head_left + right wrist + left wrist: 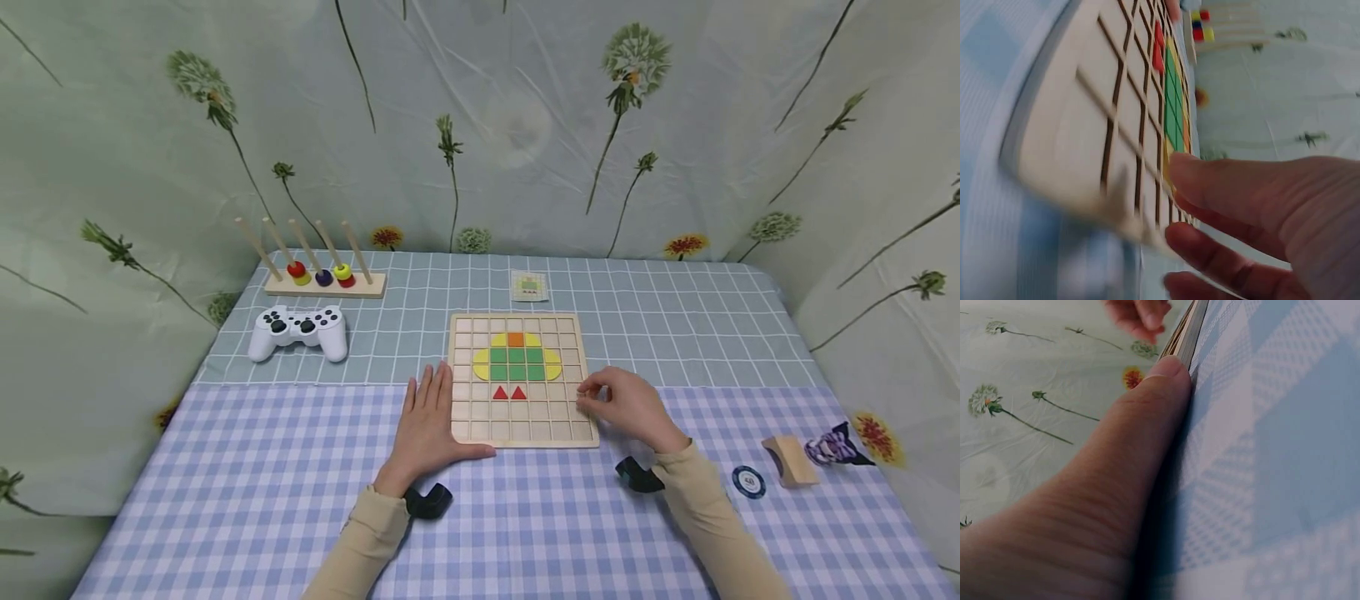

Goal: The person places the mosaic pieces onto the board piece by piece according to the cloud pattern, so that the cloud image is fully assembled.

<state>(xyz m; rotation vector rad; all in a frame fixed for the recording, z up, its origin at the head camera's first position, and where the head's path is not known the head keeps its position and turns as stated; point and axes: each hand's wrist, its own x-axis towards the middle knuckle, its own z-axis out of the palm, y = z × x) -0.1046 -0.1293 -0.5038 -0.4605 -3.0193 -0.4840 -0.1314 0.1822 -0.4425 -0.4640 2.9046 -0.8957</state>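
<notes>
A wooden grid board lies flat at the table's centre, carrying an orange square, yellow and green tiles and two red triangles. My left hand rests flat on the tablecloth at the board's left edge, and its thumb lies against the board's near-left corner. My right hand sits at the board's right edge with loosely bent fingers. Its fingertips touch the outer cells of the board, and nothing shows between them.
A white game controller and a peg stand with coloured rings stand at the back left. A small pattern card lies behind the board. A poker chip, a wooden block and a patterned toy sit at the right.
</notes>
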